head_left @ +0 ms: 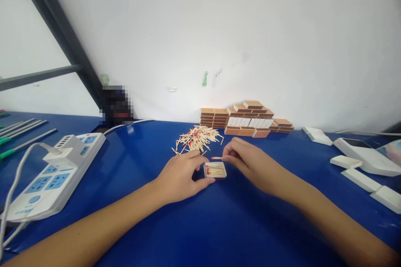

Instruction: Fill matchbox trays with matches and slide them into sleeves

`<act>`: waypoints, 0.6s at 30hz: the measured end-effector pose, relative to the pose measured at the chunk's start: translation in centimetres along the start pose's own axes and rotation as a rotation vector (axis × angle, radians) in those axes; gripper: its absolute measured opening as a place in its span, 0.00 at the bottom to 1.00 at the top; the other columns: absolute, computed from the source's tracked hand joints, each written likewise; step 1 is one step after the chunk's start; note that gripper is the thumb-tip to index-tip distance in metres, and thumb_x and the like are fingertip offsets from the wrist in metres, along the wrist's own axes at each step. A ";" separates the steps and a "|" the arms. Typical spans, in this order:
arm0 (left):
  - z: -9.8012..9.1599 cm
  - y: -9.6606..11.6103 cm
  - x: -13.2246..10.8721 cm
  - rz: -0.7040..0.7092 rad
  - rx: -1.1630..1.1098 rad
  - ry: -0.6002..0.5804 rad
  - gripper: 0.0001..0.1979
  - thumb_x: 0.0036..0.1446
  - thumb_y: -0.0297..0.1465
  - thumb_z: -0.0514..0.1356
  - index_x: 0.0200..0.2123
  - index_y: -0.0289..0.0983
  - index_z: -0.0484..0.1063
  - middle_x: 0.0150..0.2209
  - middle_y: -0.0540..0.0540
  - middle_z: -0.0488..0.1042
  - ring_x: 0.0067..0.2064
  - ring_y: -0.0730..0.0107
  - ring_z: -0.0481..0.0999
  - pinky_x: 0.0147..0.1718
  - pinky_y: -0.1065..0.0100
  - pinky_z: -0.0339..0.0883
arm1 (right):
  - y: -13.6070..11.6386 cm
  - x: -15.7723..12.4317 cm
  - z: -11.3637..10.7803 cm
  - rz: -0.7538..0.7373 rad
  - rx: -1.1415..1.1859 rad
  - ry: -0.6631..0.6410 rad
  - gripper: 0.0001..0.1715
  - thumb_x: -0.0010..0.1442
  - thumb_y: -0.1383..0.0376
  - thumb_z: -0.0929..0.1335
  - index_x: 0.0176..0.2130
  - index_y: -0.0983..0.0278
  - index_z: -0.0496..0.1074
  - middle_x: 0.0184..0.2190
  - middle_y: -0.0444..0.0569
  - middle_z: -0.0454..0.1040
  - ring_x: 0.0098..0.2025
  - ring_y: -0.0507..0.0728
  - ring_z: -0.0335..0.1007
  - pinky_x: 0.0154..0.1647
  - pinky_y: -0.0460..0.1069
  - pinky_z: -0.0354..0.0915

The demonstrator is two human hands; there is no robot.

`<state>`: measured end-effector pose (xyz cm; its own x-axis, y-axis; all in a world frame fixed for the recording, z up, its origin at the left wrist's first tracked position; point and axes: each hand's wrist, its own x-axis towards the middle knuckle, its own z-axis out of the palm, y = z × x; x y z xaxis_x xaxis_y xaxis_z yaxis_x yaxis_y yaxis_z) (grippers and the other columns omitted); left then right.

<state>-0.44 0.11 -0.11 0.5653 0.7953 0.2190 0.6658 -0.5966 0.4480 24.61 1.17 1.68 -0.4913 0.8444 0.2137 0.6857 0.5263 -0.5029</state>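
Observation:
A small white matchbox tray [221, 165] lies open on the blue table in front of me, with a brown edge showing beneath it. Several matches [216, 171] lie side by side in it, red heads to the left. My left hand [183, 175] has its thumb and forefinger around the tray's left end. Pinched in the fingertips of my right hand [242, 156] is a single match [216, 158], held level just above the tray's far edge, its red head pointing left. Behind the tray spreads a loose heap of matches [199, 137].
Stacked matchboxes [247, 121] stand against the wall. White empty trays [360, 179] and a white device [369, 156] lie at right. At left are a power strip [59, 179] with a cabled plug and several green-handled rods [31, 137].

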 end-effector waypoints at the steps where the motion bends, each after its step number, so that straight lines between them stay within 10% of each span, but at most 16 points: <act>1: 0.0 0.0 0.0 -0.004 0.001 -0.003 0.15 0.62 0.43 0.66 0.47 0.42 0.78 0.36 0.50 0.73 0.34 0.69 0.72 0.31 0.66 0.61 | -0.6 -0.1 0.0 -0.006 -0.006 -0.028 0.10 0.74 0.62 0.62 0.40 0.60 0.69 0.40 0.47 0.73 0.38 0.55 0.70 0.38 0.49 0.64; 18: 0.2 -0.4 0.3 -0.005 -0.007 -0.010 0.15 0.63 0.42 0.65 0.49 0.42 0.77 0.36 0.50 0.73 0.33 0.69 0.71 0.33 0.66 0.62 | -1.1 -0.4 1.7 -0.150 -0.367 0.015 0.11 0.74 0.64 0.62 0.41 0.63 0.71 0.39 0.51 0.74 0.33 0.55 0.72 0.31 0.50 0.63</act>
<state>-0.43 0.57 -0.44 0.5666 0.7973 0.2080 0.6654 -0.5916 0.4553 23.12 0.08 0.77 -0.5947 0.7552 0.2758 0.7545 0.6427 -0.1330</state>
